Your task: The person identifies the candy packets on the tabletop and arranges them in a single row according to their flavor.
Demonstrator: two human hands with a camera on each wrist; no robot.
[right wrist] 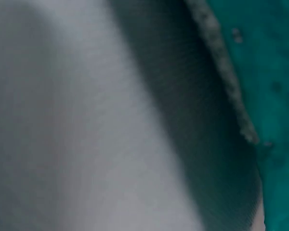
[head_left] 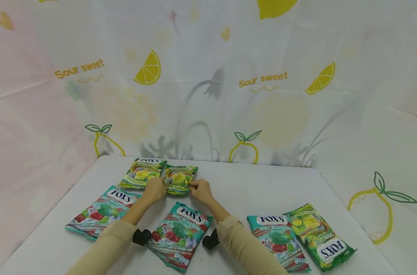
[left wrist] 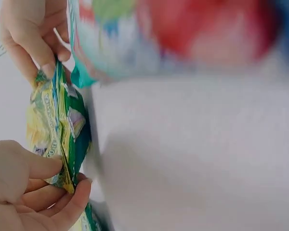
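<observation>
Held green packet (head_left: pixel 178 179): at the far part of the desk (head_left: pixel 256 187), between the two hands, just beside the other green packet (head_left: pixel 143 173).
Left hand (head_left: pixel 155 190): the thumb and fingers pinch the left side of the held green packet.
Right hand (head_left: pixel 201 191): its fingers grasp the opposite side, near the end, as the left wrist view also shows.
Contact below: I cannot tell if the underside fully touches the desk.
Good handling: in my judgement, it is better to hold only the edges, with light and equal pressure, so the soft middle does not crumple; both hands should move together and level.
Caution: the left hand is very near to the other green packet, so a wide movement could push it.
Nearer side: one teal packet (head_left: pixel 181 235) lies closer to the person.
</observation>
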